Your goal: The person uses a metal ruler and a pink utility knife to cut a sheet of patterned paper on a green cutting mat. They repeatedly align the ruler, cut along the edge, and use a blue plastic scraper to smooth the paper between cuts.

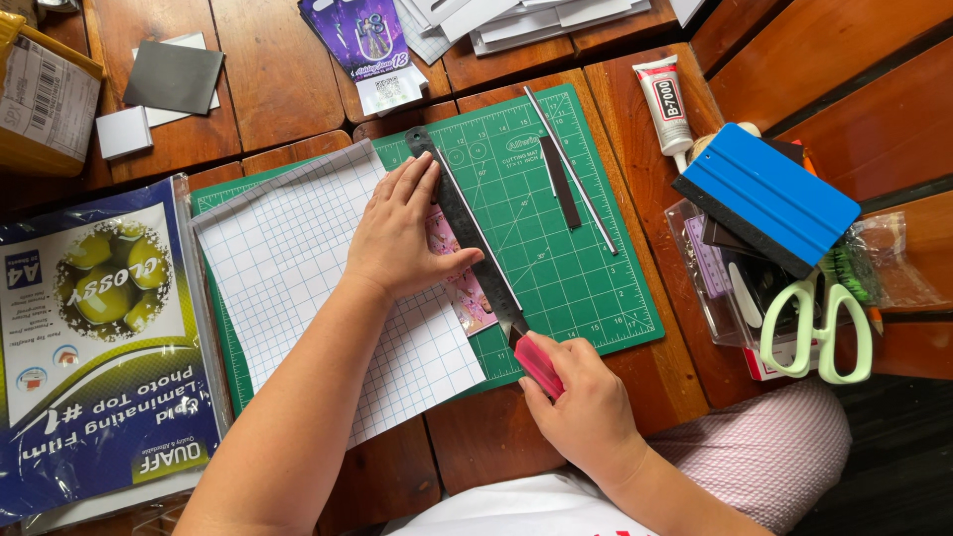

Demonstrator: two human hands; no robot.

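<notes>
Green cutting mat (pixel 556 268) on the wooden table (pixel 288 79), with a sheet of white grid paper (pixel 298 288) lying across its left half. Left hand (pixel 402 233) flat, fingers together and stretched out, pressing down a dark metal ruler (pixel 467 223) that runs diagonally over a pinkish printed strip (pixel 467 288). Right hand (pixel 586 397) at the near end of that ruler, fingers curled tight round a pink craft knife (pixel 536 362), tip right against the ruler edge. Off to the right: blue squeegee (pixel 769 199), pale green scissors (pixel 819 328), tube of glue (pixel 663 104). Pack of laminating film (pixel 99 337) far left. Couple of thin dark offcuts (pixel 561 184) higher up the mat.
</notes>
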